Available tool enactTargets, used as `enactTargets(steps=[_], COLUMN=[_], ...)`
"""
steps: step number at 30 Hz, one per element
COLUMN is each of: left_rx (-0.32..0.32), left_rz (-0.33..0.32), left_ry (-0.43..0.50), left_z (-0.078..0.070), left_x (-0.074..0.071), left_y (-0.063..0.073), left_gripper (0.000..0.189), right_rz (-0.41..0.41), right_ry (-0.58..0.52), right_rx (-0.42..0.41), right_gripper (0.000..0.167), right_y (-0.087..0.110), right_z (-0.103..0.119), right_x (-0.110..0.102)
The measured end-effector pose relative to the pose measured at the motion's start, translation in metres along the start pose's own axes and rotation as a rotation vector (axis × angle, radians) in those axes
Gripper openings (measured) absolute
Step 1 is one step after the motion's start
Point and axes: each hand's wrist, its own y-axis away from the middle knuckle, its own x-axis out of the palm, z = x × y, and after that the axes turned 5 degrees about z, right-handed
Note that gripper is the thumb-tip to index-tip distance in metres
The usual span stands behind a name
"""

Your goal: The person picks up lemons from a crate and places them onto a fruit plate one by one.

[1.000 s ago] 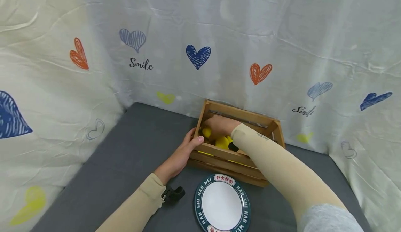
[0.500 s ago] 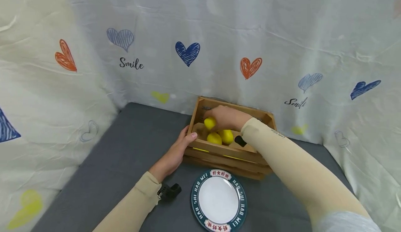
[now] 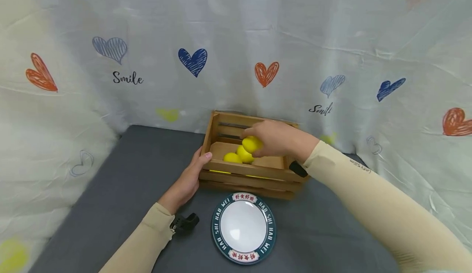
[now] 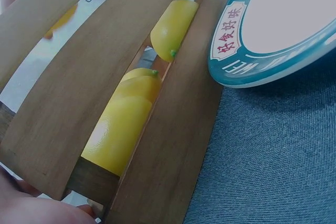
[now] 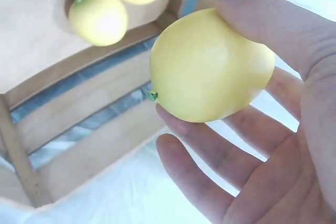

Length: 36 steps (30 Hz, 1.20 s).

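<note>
One yellow lemon, pinched by thumb and fingers of the right hand over a wooden crate containing further lemons; left hand gripping the crate's left end; one teal-rimmed plate just beside the crate.

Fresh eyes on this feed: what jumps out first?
Likely the bright yellow fruit pinched in the right hand over the wooden crate. Next, the other fruits inside that crate, its left front corner held by the left hand. Then the white, teal-rimmed plate, in front of the crate.
</note>
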Motion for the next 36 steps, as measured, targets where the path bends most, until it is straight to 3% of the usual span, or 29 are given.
enactTargets(steps=[9,16,28,36], left_rx=[-0.004,0.004,0.016,0.028], left_rz=[0.021,0.011,0.015,0.011], left_ry=[-0.013,-0.009,0.001,0.002], left_z=[0.001,0.002,0.001,0.001], left_x=[-0.001,-0.002,-0.001,-0.001], left_y=[0.000,-0.001,-0.002,-0.002], left_gripper=[0.096,0.094,0.095,0.096], right_rz=[-0.086,-0.130,-0.092,-0.016], right_ry=[-0.014,0.049,0.059,0.027], right_rx=[0.028,-0.057,-0.201,-0.202], right_gripper=[0.057,0.062,0.056,0.054], right_y=[0.060,0.083,0.078,0.060], right_z=[0.015,0.029,0.048,0.054], right_x=[0.002,0.020,0.061,0.089])
